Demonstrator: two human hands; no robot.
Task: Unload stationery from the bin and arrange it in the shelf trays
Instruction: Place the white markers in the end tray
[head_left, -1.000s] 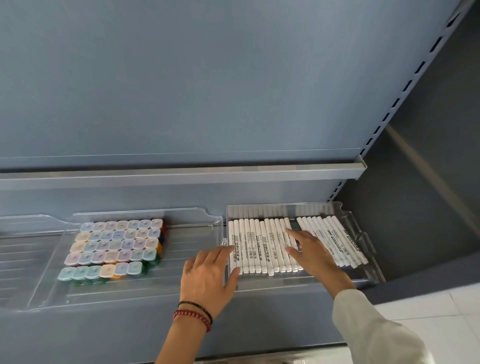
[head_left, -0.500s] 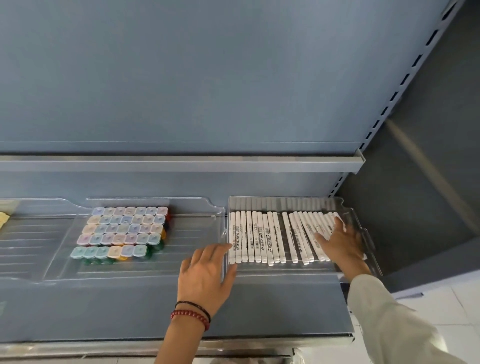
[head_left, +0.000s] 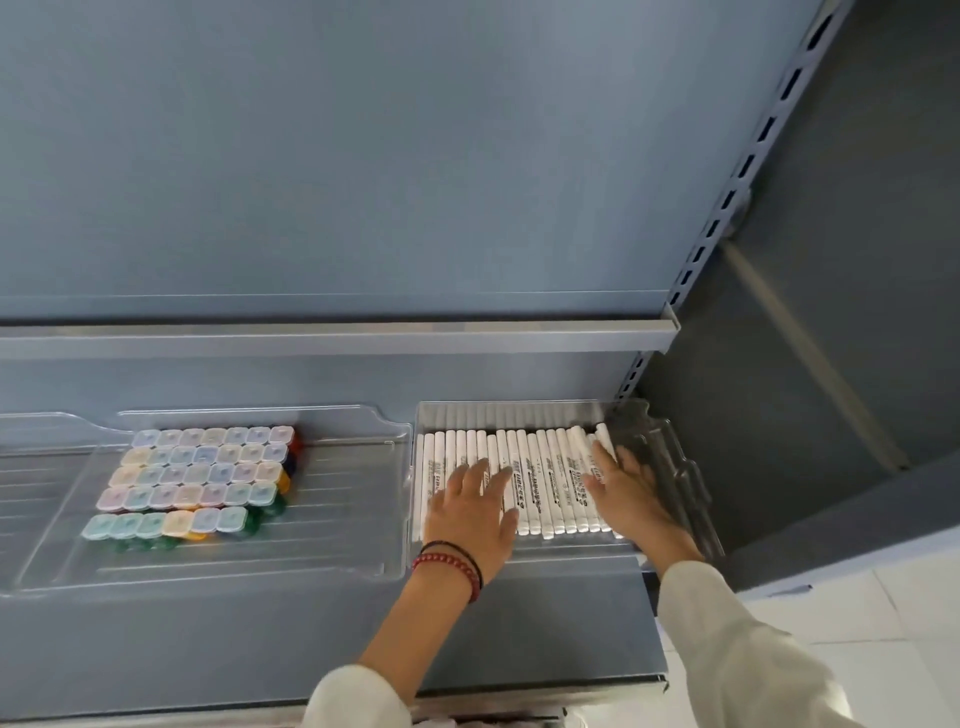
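Several white markers (head_left: 540, 478) lie side by side in a clear shelf tray (head_left: 670, 467) at the right of the shelf. My left hand (head_left: 475, 514) lies flat with spread fingers on the left part of the row. My right hand (head_left: 631, 493) presses with straight fingers against the right end of the row, next to the tray's right wall. Neither hand grips a marker. The bin is out of view.
A second clear tray (head_left: 332, 519) to the left holds rows of small pastel-lidded paint pots (head_left: 202, 478). A grey shelf ledge (head_left: 337, 338) runs above the trays. The slotted upright (head_left: 727, 208) and a dark side panel stand at the right; white floor tiles lie below.
My left hand moved from the tray's left edge onto the markers. My right hand slid to the right end and pushed the loose, slanted markers into one tight row.
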